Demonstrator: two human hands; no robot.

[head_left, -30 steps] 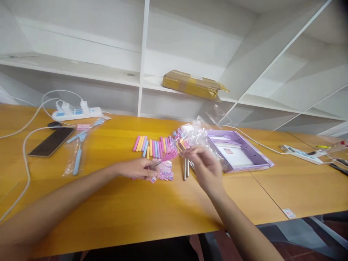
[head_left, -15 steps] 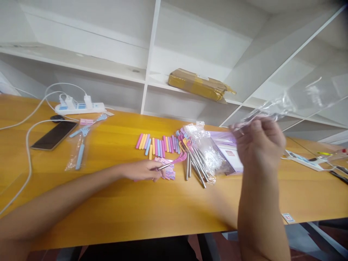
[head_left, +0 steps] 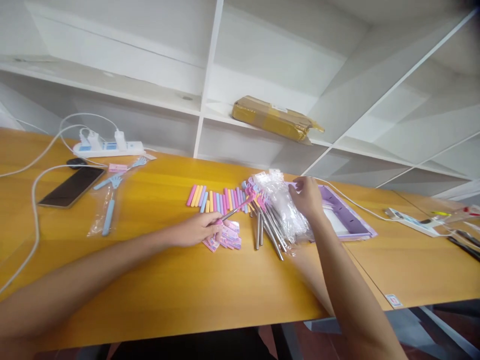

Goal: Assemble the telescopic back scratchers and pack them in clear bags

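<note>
My left hand (head_left: pixel 197 230) is closed around the metal rod of a pink-headed back scratcher (head_left: pixel 234 212), whose head points up and right. Just under these fingers lie small printed pink cards (head_left: pixel 228 237). My right hand (head_left: pixel 308 197) is at the pile of clear plastic bags (head_left: pixel 281 200), beside the left side of a purple tray (head_left: pixel 354 234). Its fingers are curled, and what they hold, if anything, is hidden. Between my hands, back scratchers with metal rods (head_left: pixel 275 235) and coloured heads lie heaped. Behind the cards sits a row of pink, yellow, blue and purple handles (head_left: pixel 217 201).
On the left are a phone (head_left: pixel 73 187), a bagged blue back scratcher (head_left: pixel 108 215) and a white power strip (head_left: pixel 108 149) with cables. Another power strip (head_left: pixel 412 222) stands at right. A taped cardboard box (head_left: pixel 273 117) rests on the shelf above the table.
My right hand has come down and left from a raised position, and the clear bag it held up is no longer seen there. The left hand's back scratcher now tilts further up.
</note>
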